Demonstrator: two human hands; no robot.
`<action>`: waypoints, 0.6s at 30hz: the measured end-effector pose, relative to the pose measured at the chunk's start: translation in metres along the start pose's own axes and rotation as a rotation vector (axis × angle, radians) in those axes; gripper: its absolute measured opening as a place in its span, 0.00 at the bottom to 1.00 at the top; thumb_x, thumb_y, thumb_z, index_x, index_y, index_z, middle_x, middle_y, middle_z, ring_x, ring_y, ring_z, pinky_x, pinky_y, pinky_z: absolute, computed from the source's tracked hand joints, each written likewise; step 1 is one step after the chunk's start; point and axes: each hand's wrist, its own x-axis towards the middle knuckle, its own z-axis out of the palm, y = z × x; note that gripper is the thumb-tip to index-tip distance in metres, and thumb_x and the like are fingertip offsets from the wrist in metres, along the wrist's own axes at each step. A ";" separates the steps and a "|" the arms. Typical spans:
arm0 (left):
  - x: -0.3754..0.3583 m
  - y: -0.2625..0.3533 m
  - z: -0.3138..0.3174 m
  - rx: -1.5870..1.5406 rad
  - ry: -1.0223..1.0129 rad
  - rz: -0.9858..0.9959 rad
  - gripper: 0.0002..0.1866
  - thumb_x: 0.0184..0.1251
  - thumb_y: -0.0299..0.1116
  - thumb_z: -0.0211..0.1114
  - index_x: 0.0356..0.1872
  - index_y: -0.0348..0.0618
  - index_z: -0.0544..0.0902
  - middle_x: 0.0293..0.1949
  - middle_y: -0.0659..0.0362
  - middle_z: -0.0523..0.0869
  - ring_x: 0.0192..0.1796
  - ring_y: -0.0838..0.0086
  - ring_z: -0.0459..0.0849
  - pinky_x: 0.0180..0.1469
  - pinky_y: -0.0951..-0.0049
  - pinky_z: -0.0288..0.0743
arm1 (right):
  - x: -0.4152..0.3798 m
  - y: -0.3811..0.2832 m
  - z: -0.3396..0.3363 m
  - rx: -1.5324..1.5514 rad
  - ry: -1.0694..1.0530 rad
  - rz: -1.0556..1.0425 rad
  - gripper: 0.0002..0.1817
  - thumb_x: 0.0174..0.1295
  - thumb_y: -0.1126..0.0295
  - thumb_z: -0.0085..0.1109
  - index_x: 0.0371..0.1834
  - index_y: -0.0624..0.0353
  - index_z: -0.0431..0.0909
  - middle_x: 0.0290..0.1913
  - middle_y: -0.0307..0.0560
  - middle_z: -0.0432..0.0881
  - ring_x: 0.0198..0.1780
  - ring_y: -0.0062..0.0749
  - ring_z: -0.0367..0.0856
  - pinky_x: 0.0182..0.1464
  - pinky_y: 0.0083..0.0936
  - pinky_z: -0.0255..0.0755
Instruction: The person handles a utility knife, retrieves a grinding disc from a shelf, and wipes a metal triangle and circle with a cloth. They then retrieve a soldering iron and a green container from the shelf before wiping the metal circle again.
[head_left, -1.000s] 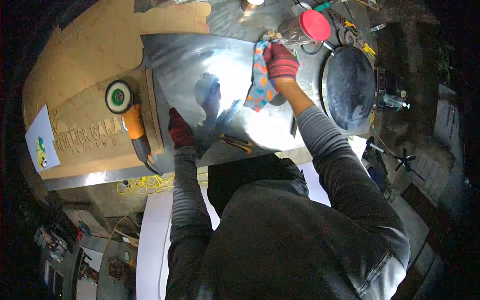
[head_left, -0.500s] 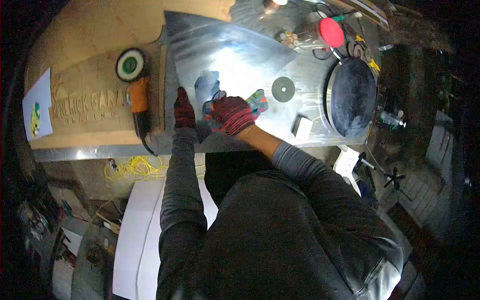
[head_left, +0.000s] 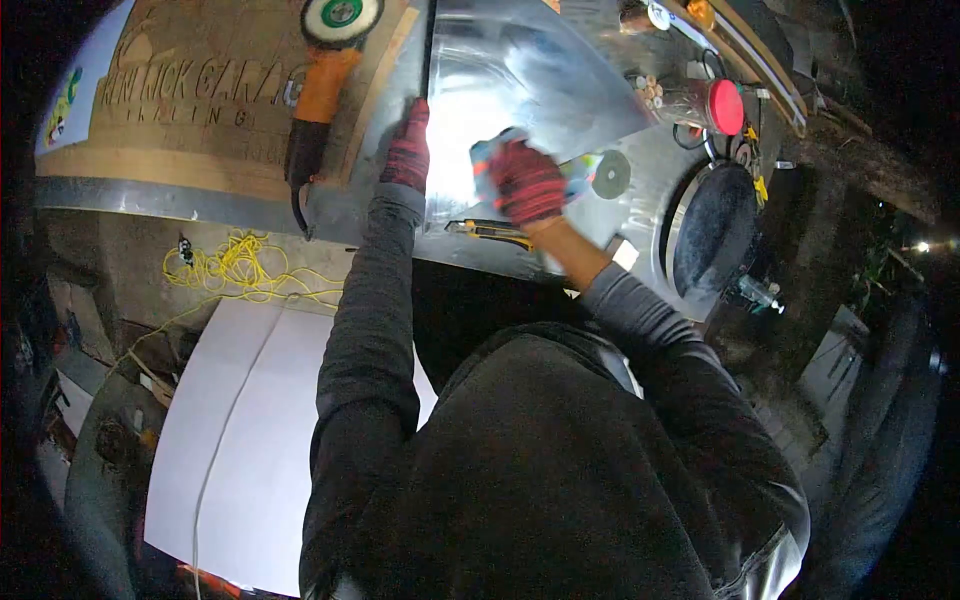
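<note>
My left hand [head_left: 407, 148], in a red and black glove, lies with stretched fingers along the left edge of a shiny metal sheet [head_left: 590, 75]. My right hand [head_left: 528, 182], gloved the same way and blurred, is closed on a bluish, multicoloured cloth [head_left: 484, 170] over the bright part of the metal surface. More of the coloured material shows to its right, beside a grey disc [head_left: 611, 175]. A yellow and black utility knife [head_left: 492, 233] lies below my right hand, near the table's front edge.
An orange angle grinder [head_left: 325, 88] rests on a board with carved letters [head_left: 200, 100] at the left. To the right are a jar with a red lid [head_left: 725, 107], a dark round plate [head_left: 713, 225] and a small white block [head_left: 624, 253]. Yellow cord [head_left: 240, 268] lies on the floor.
The view has shifted. My right hand and the cloth have moved right and away from my left hand, which stays by the sheet's edge. The utility knife now shows.
</note>
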 end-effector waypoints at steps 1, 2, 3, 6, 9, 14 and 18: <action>0.003 0.006 -0.001 -0.080 -0.008 -0.127 0.22 0.77 0.37 0.44 0.70 0.52 0.64 0.44 0.40 0.83 0.44 0.47 0.83 0.43 0.54 0.76 | -0.004 -0.025 0.007 0.028 -0.058 -0.095 0.17 0.62 0.56 0.50 0.32 0.59 0.78 0.26 0.56 0.81 0.31 0.48 0.84 0.35 0.46 0.76; 0.004 0.001 0.000 -0.123 -0.007 -0.193 0.23 0.77 0.35 0.44 0.71 0.53 0.62 0.44 0.40 0.83 0.43 0.46 0.83 0.42 0.53 0.76 | -0.020 -0.042 -0.005 0.022 0.122 -0.317 0.18 0.62 0.54 0.50 0.28 0.57 0.79 0.25 0.56 0.81 0.29 0.49 0.83 0.33 0.48 0.74; 0.006 -0.003 0.001 -0.166 -0.003 -0.260 0.23 0.77 0.33 0.43 0.72 0.55 0.61 0.44 0.40 0.83 0.42 0.46 0.83 0.42 0.52 0.76 | -0.015 -0.048 -0.009 0.018 0.097 -0.361 0.18 0.63 0.54 0.50 0.28 0.56 0.79 0.25 0.56 0.81 0.29 0.50 0.82 0.33 0.48 0.74; 0.006 -0.032 0.020 0.111 0.154 0.158 0.23 0.77 0.34 0.43 0.71 0.59 0.63 0.39 0.42 0.83 0.36 0.48 0.83 0.37 0.52 0.75 | 0.016 -0.041 -0.014 0.045 -0.001 -0.401 0.17 0.65 0.54 0.48 0.30 0.55 0.80 0.25 0.56 0.80 0.30 0.52 0.81 0.35 0.48 0.73; 0.011 -0.046 0.032 0.144 0.197 0.224 0.21 0.76 0.39 0.46 0.68 0.56 0.68 0.33 0.46 0.83 0.33 0.52 0.83 0.35 0.54 0.75 | 0.066 -0.022 -0.033 0.138 0.328 -0.312 0.20 0.68 0.54 0.46 0.30 0.57 0.79 0.29 0.57 0.81 0.32 0.55 0.81 0.35 0.48 0.72; 0.018 0.001 -0.006 -0.285 -0.130 -0.266 0.24 0.74 0.48 0.46 0.62 0.44 0.72 0.46 0.44 0.81 0.48 0.52 0.81 0.51 0.58 0.74 | 0.045 -0.048 -0.022 0.081 0.228 -0.205 0.17 0.67 0.56 0.46 0.33 0.55 0.79 0.33 0.58 0.83 0.35 0.56 0.82 0.37 0.48 0.75; 0.023 -0.010 -0.006 -0.127 -0.295 -0.243 0.25 0.76 0.43 0.44 0.69 0.45 0.64 0.57 0.45 0.79 0.58 0.54 0.79 0.60 0.63 0.72 | -0.022 -0.068 0.000 -0.137 -0.053 -0.452 0.16 0.62 0.55 0.52 0.33 0.59 0.78 0.29 0.56 0.83 0.31 0.52 0.84 0.33 0.46 0.76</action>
